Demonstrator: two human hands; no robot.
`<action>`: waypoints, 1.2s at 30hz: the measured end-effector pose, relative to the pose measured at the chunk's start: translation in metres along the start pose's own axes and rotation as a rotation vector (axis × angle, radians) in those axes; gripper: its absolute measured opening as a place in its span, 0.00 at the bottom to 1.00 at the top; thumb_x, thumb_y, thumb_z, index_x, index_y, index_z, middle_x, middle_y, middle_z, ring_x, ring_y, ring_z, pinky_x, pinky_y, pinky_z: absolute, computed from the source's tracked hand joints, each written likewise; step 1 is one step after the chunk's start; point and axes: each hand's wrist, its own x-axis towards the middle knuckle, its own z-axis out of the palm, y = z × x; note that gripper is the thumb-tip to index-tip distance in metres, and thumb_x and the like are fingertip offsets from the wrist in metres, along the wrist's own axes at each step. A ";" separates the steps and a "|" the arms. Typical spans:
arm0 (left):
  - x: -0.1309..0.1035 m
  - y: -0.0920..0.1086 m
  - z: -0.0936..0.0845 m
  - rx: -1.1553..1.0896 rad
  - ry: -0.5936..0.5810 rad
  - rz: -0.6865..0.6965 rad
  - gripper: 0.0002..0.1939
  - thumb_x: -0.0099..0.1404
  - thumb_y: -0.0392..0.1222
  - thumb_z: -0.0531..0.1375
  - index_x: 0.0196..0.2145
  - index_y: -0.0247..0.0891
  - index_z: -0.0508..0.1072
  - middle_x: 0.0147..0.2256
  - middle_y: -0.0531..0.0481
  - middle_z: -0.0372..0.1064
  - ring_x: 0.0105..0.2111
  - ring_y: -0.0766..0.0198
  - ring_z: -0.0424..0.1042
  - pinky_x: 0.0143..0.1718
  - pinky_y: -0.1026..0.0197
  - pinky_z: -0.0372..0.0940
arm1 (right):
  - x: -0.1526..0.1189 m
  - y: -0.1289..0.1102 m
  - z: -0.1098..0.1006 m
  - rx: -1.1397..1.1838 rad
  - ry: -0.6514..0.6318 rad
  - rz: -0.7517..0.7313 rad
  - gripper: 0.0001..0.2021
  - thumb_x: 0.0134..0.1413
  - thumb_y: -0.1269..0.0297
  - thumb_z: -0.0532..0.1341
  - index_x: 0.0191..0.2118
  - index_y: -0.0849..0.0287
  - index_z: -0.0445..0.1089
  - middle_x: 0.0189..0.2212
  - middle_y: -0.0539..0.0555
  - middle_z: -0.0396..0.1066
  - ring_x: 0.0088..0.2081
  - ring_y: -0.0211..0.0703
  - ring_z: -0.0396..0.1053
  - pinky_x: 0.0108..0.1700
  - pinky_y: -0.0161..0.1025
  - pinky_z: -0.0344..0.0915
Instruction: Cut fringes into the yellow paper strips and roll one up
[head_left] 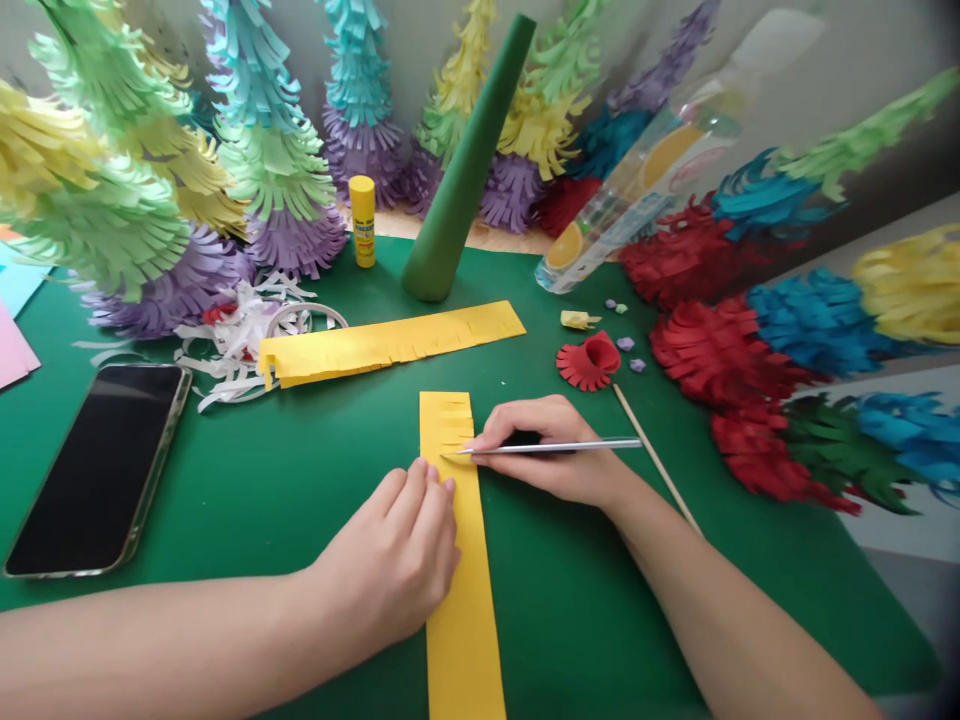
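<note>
A yellow paper strip [465, 640] lies lengthwise on the green table, with several short slits along the right side of its far end. My left hand [409, 550] rests on the strip's left edge, its fingers bent and pressed together on the paper. In a pinch, my right hand [559, 450] holds a slim silver craft knife [555, 446], whose tip touches the strip just below the slits. Beyond them lies a second, folded yellow strip [390, 343] with a fringed lower edge.
A phone [97, 470] lies left, near white paper shreds [244, 335]. Behind stand a glue stick [362, 222], a green cone [469, 160], a tilted bottle [637, 175] and several fringed paper trees. A red paper curl [589, 362] and a wooden stick [656, 458] lie right.
</note>
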 end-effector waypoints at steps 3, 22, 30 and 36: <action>-0.001 0.001 -0.001 0.005 -0.013 0.003 0.18 0.68 0.38 0.51 0.46 0.20 0.73 0.42 0.32 0.74 0.44 0.45 0.73 0.41 0.50 0.64 | -0.002 0.001 -0.003 -0.008 -0.003 -0.001 0.06 0.52 0.65 0.65 0.27 0.60 0.73 0.26 0.54 0.77 0.27 0.40 0.74 0.30 0.34 0.69; 0.000 0.000 0.000 0.002 -0.001 0.014 0.18 0.68 0.38 0.51 0.45 0.21 0.73 0.41 0.33 0.74 0.43 0.46 0.73 0.41 0.50 0.64 | -0.010 0.005 -0.025 -0.043 -0.042 0.045 0.07 0.51 0.65 0.65 0.26 0.60 0.70 0.25 0.54 0.76 0.27 0.40 0.73 0.28 0.34 0.66; 0.000 -0.001 0.000 -0.007 -0.005 0.016 0.18 0.68 0.38 0.51 0.45 0.20 0.73 0.41 0.32 0.73 0.43 0.45 0.73 0.41 0.50 0.63 | -0.011 0.004 -0.024 -0.040 -0.045 0.066 0.09 0.51 0.64 0.65 0.25 0.60 0.68 0.24 0.52 0.73 0.26 0.39 0.71 0.28 0.33 0.66; 0.000 -0.002 0.001 0.001 -0.006 0.020 0.18 0.68 0.39 0.51 0.45 0.21 0.73 0.41 0.33 0.73 0.43 0.45 0.73 0.41 0.49 0.63 | -0.014 0.006 -0.029 0.014 -0.057 0.145 0.09 0.51 0.64 0.65 0.24 0.60 0.69 0.24 0.52 0.71 0.27 0.38 0.70 0.33 0.35 0.71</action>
